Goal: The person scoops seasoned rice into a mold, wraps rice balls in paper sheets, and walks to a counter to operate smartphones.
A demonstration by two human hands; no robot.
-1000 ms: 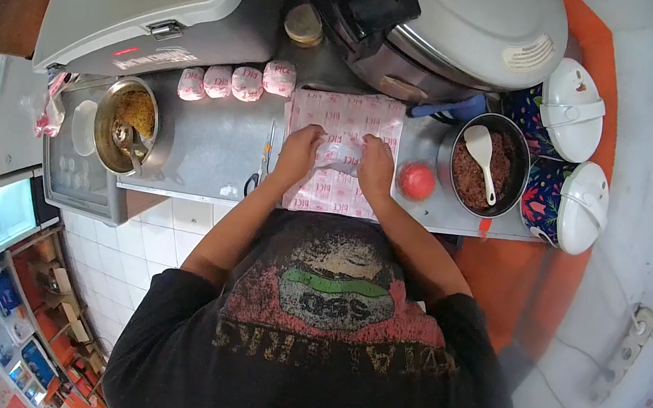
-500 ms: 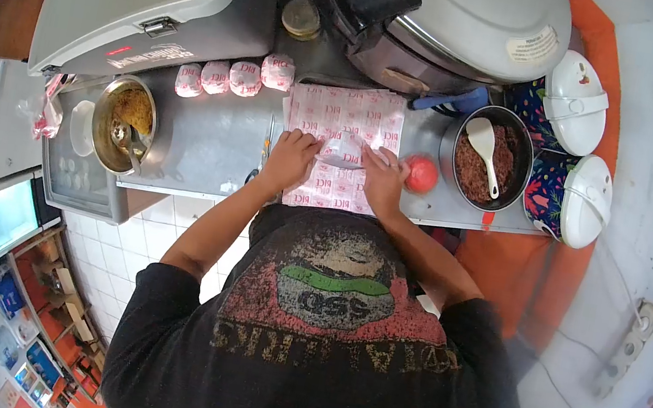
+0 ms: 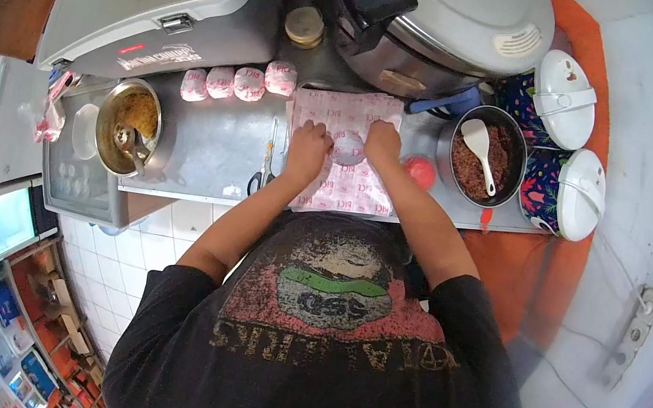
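The left hand (image 3: pixel 308 154) has its fingers bent and closed on the left side of a rounded packet (image 3: pixel 348 149). The right hand (image 3: pixel 384 145) is curled in at the packet's right side; its fingertips are hidden, so whether it grips cannot be told. The packet sits between the hands, on red-and-white printed paper (image 3: pixel 345 194) laid on the metal surface (image 3: pixel 212 143). Scissors (image 3: pixel 265 169) lie just left of the paper, and a red round object (image 3: pixel 418 172) sits to its right. Further right, a pot (image 3: pixel 441 161) holds reddish-brown rice (image 3: pixel 464 164) and a white paddle (image 3: pixel 480 150). At far left, four wrapped packets (image 3: pixel 249 84) stand in a row before a grey cooler (image 3: pixel 237 40). Well left is a metal bowl (image 3: pixel 105 130) of yellowish food (image 3: pixel 137 112).
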